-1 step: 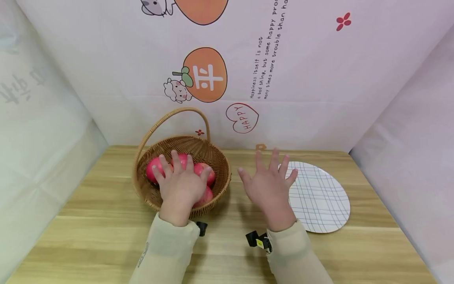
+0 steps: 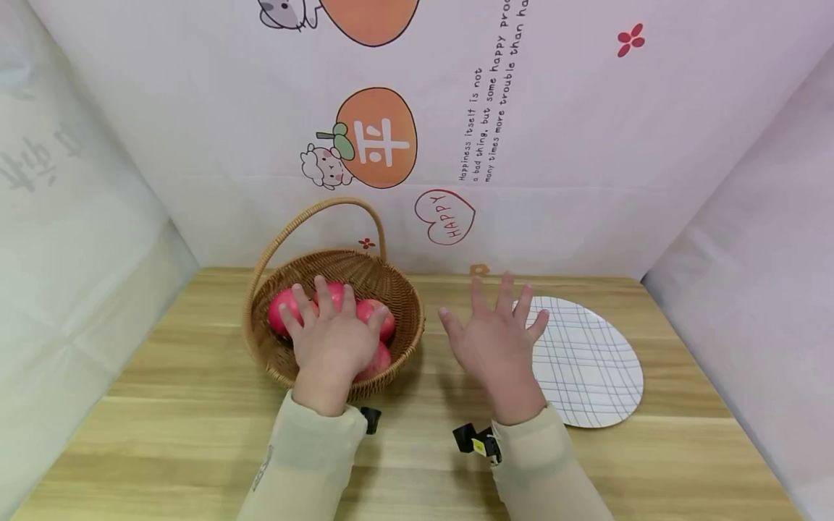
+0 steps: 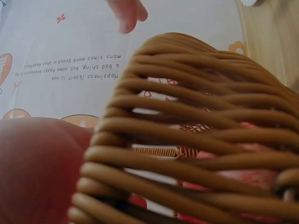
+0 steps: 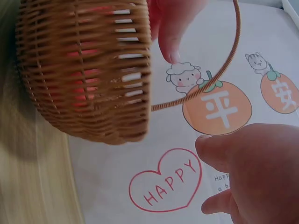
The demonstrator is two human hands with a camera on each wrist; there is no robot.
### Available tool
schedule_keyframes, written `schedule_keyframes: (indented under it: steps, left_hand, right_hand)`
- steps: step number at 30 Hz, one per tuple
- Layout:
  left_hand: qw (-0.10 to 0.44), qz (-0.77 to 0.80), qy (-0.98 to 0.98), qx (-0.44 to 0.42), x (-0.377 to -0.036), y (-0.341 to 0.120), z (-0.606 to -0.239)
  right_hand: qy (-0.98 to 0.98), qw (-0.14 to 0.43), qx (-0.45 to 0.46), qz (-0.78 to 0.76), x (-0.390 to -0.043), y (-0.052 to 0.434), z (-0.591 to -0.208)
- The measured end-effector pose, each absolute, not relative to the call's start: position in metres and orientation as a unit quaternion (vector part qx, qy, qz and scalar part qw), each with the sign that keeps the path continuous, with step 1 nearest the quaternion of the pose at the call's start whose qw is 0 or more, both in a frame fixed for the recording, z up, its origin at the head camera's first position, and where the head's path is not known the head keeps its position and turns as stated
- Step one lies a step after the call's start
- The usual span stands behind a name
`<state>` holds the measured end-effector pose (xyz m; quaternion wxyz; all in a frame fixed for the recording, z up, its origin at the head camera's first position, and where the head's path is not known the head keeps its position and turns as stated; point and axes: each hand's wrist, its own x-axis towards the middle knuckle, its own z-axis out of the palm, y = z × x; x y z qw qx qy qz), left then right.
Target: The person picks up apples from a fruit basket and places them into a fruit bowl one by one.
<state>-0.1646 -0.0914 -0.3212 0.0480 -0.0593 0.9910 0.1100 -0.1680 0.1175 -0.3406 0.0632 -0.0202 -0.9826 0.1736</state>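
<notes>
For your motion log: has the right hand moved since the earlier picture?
No: the right hand keeps its place beside the plate, fingers spread.

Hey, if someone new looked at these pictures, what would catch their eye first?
Probably the wicker basket of red apples at the left of the wooden table, with the left hand spread over the fruit. Next, the right hand with fingers spread, between the basket and a checked white plate on the right. Behind hangs a cloth with orange cartoon fruit.

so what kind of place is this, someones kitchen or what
Probably a staged tabletop booth, not a kitchen: printed cartoon cloth walls in a wooden table that bears only a wicker basket of red fruit and a checked plate.
</notes>
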Motion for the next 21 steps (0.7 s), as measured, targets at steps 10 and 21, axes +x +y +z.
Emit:
schedule_keyframes:
  steps: [10, 21]
  left_hand:
    - [0.045, 0.086, 0.995, -0.04, -0.158, -0.073, -0.322]
    - [0.035, 0.083, 0.995, -0.045, -0.162, -0.083, -0.326]
  right_hand:
    - [-0.984, 0.065, -0.024, 0.162, -0.17, 0.117, -0.344]
    - [-0.984, 0.066, -0.022, 0.164, -0.176, 0.11, -0.351]
